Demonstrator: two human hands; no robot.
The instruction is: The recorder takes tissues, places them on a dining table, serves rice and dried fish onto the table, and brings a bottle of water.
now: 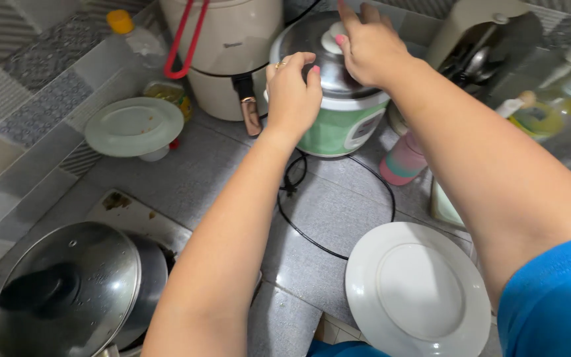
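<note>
A green and white rice cooker (338, 125) with a shiny metal lid (312, 49) stands at the back of the grey counter. My right hand (365, 46) rests on top of the lid, fingers around its white knob (332, 36). My left hand (292, 92) presses against the cooker's left side at the lid's rim, fingers curled. The cooker's black cord (299, 198) loops over the counter in front of it.
A white plate (418, 291) lies near the front edge. A pot with a glass lid (67, 287) sits at front left. A cream appliance with a red handle (223, 53), a pale green plate on a cup (133, 125), a pink bottle (401, 162) and oil bottles (563, 99) surround the cooker.
</note>
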